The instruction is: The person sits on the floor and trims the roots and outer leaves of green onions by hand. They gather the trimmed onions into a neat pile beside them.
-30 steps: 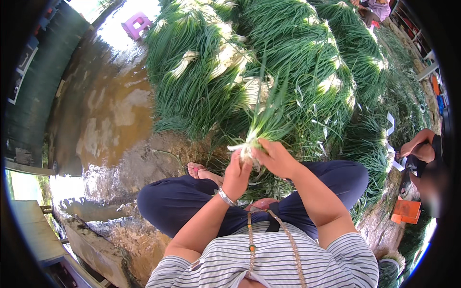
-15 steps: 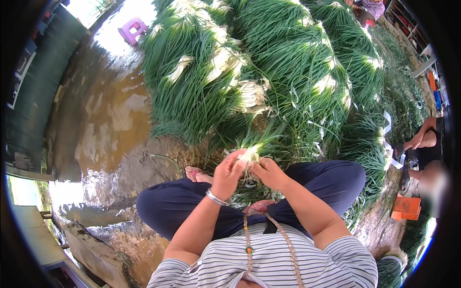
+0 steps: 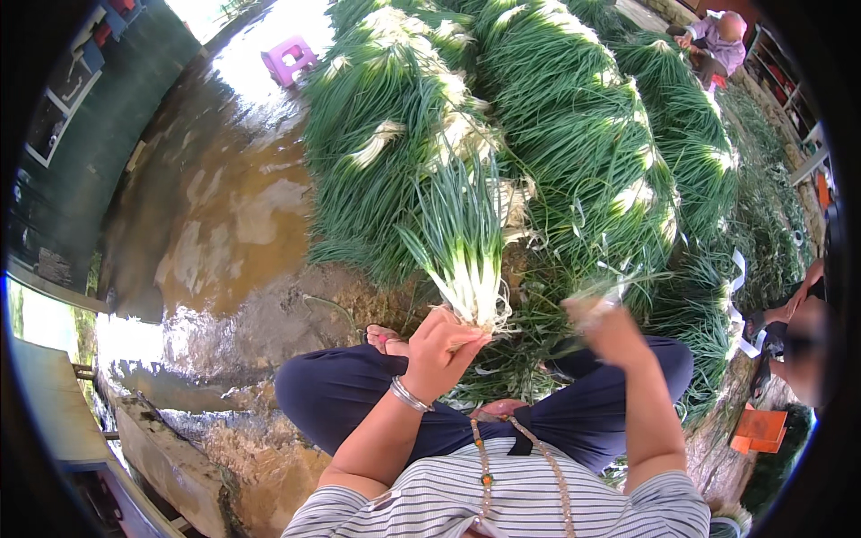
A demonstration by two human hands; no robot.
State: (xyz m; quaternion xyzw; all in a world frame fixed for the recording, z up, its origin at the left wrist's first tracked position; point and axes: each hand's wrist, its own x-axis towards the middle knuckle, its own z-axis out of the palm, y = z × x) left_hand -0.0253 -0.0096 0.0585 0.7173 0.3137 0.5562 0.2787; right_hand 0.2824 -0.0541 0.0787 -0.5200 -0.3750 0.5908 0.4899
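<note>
Left hand (image 3: 444,350), fingers closed on root end of 1 scallion bunch (image 3: 470,280), bunch located between that hand and piled scallions (image 3: 556,112), right hand (image 3: 614,332) blurred, well apart, finger state indeterminable.

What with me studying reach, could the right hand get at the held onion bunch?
Probably yes: nothing visible stands between the right hand and the onion bunch in the left hand, though the blurred right hand seems to hold leafy scraps.
</note>
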